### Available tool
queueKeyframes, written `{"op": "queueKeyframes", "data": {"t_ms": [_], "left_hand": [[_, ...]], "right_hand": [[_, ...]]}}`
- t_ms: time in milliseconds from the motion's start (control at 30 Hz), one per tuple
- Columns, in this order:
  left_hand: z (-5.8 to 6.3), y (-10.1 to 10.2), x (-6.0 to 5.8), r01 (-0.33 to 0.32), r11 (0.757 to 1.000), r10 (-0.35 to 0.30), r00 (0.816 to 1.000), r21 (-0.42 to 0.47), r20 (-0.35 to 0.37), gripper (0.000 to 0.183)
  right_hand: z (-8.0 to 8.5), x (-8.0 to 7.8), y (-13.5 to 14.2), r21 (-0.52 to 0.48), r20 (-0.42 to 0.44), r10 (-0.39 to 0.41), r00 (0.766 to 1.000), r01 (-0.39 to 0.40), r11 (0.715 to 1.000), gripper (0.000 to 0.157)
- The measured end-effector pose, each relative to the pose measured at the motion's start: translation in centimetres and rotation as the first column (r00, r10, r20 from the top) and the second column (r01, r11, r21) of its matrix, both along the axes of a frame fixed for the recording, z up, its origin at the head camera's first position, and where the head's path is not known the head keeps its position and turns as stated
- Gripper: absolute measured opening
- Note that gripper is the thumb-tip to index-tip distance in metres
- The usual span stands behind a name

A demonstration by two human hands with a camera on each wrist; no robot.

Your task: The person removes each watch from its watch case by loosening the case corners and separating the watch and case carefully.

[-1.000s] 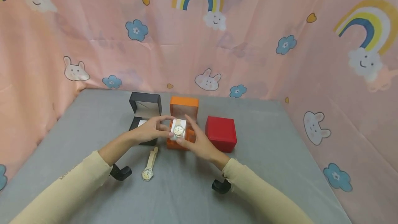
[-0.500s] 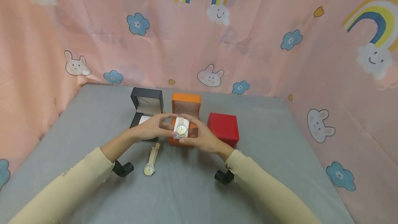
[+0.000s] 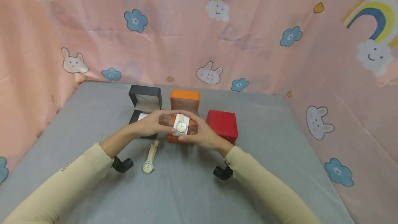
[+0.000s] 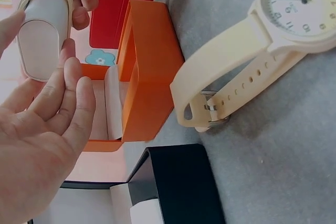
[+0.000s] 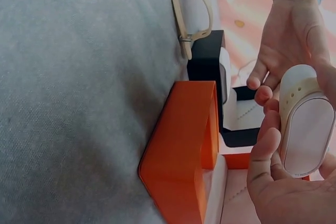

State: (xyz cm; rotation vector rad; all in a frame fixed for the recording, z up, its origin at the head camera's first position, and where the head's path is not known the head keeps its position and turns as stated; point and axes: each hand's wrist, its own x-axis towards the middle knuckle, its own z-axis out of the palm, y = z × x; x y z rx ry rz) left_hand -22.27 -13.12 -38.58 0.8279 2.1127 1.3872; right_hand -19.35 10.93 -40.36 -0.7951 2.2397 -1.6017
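Observation:
Between both hands, above the front of the open orange watch box [image 3: 185, 94], is a white watch pillow [image 4: 41, 51] with a cream-strapped wristwatch [image 3: 181, 126] wrapped around it. The dial faces the head camera. My left hand [image 3: 152, 124] holds the pillow's left side between thumb and fingers. My right hand [image 3: 206, 134] grips the other side, with fingers curled along the pillow [image 5: 308, 137] in the right wrist view. A second cream wristwatch [image 3: 148, 167] lies buckled on the grey cloth, nearer the person than the hands.
An open black watch box [image 3: 145, 92] with a white pillow [image 3: 142, 116] inside stands left of the orange one. To the right sits a closed red box [image 3: 221, 125]. Grey cloth [image 3: 261, 155] covers the table, and a pink patterned curtain [image 3: 174, 51] hangs behind.
My right fingers have closed in toward the left fingertips along the pillow's top edge. The pillow stays between both hands. The head view has shifted slightly; boxes and the other watch stay put.

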Motion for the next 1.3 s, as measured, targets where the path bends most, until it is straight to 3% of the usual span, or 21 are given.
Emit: {"op": "queueKeyframes", "data": {"t_ms": [200, 800, 933, 1167, 1300], "left_hand": [[-0.20, -0.15, 0.16, 0.009, 1.000, -0.009, 1.000, 0.004, -0.004, 0.072], [-0.78, 0.11, 0.80, -0.051, 0.999, 0.050, 0.998, -0.010, -0.027, 0.076], [-0.87, 0.28, 0.85, -0.043, 0.999, 0.043, 0.999, 0.020, -0.011, 0.074], [-0.53, 0.50, 0.86, -0.053, 0.998, 0.054, 0.998, 0.027, -0.023, 0.074], [-0.30, 0.49, 0.76, -0.053, 0.998, 0.054, 0.998, 0.026, -0.026, 0.074]], "right_hand": [[-0.01, 0.18, -0.31, 0.054, -0.023, -0.029, 0.999, 0.030, 0.998, 0.077], [-0.30, 0.33, -0.30, 0.034, 0.028, -0.045, 0.999, 0.044, 0.998, 0.075], [-0.45, 0.58, -0.52, 0.033, 0.004, -0.062, 0.998, 0.062, 0.998, 0.075], [-0.28, 0.79, -0.90, 0.082, -0.117, -0.107, 0.987, 0.117, 0.990, 0.070], [0.22, 0.67, -0.84, 0.104, -0.111, -0.099, 0.989, 0.111, 0.988, 0.071]]}}
